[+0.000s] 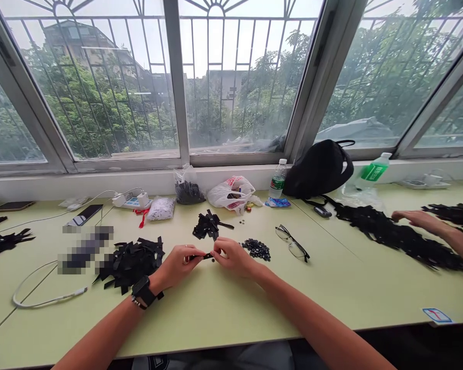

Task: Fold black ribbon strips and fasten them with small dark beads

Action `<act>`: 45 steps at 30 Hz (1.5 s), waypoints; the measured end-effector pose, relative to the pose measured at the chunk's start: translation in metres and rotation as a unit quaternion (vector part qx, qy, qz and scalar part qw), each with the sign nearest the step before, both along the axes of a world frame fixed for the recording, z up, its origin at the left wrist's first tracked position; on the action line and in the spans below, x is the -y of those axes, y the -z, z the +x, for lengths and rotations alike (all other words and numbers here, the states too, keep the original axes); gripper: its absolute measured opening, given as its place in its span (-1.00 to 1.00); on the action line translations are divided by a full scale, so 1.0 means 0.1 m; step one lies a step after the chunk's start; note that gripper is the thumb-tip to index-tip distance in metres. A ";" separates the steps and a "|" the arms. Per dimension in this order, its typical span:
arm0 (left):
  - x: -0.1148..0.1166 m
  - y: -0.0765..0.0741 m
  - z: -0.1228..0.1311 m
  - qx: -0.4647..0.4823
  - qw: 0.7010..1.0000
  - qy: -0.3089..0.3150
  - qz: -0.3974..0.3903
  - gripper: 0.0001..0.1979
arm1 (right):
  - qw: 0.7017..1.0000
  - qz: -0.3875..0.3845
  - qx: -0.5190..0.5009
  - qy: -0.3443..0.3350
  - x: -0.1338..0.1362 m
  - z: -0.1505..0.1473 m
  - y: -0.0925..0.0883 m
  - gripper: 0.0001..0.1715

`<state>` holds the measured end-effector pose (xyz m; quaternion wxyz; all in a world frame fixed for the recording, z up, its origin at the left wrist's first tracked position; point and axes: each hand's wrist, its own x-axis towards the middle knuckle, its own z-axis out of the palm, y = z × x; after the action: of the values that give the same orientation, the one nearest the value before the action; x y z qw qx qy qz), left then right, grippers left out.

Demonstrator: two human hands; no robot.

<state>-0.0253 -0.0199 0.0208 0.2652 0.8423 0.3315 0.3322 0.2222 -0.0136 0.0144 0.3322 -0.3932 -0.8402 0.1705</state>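
My left hand (179,264) and my right hand (233,257) meet over the pale green table (231,308), both pinching one small black strip (205,255) between their fingertips. A black watch sits on my left wrist. A heap of black strips (133,259) lies just left of my left hand. A smaller bunch of black strips (208,225) lies behind my hands. A little pile of dark round beads (256,248) sits right of my right hand.
Folded glasses (292,241) lie right of the beads. At the right, another person's hand (416,220) rests by a long band of black pieces (397,234). Bags, a bottle (278,179), a black bag (318,169), a phone (84,215) and cables line the sill.
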 end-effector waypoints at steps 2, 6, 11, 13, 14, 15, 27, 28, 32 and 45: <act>0.00 0.00 0.00 -0.014 1.000 0.011 0.000 -0.75 | 1.000 -0.004 0.014 0.001 0.00 0.01 0.01 -0.74; 0.02 -0.02 0.01 -0.039 0.999 0.010 0.018 -0.74 | 0.999 -0.007 0.035 0.007 0.02 0.01 0.01 -0.74; 0.04 -0.04 0.03 -0.057 0.998 0.012 0.022 -0.71 | 0.999 -0.009 0.045 0.018 0.01 0.03 -0.01 -0.74; 0.05 -0.06 0.03 -0.060 0.998 0.012 0.024 -0.69 | 0.999 -0.012 0.048 0.021 0.00 0.04 -0.02 -0.74; 0.06 -0.06 0.04 -0.061 0.998 0.013 0.025 -0.68 | 0.998 -0.015 0.049 0.021 0.00 0.04 -0.02 -0.74; 0.06 -0.07 0.03 -0.063 0.998 0.014 0.025 -0.66 | 0.998 -0.017 0.052 0.021 0.00 0.05 -0.02 -0.73; 0.06 -0.08 0.00 -0.100 0.994 0.033 0.032 -0.56 | 0.997 -0.023 0.071 0.018 0.00 0.06 -0.02 -0.72; 0.06 -0.08 0.00 -0.104 0.993 0.037 0.034 -0.54 | 0.997 -0.022 0.073 0.019 0.00 0.06 -0.02 -0.72; 0.06 -0.07 -0.01 -0.118 0.991 0.041 0.038 -0.49 | 0.996 -0.015 0.081 0.018 0.00 0.07 -0.02 -0.71; 0.07 -0.10 -0.01 -0.118 0.991 0.049 0.036 -0.51 | 0.996 -0.012 0.089 0.015 0.01 0.08 -0.04 -0.71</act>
<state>-0.0266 -0.0274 0.0307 0.2097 0.8998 0.3069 0.2285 0.2306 -0.0148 0.0188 0.2536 -0.4232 -0.8585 0.1397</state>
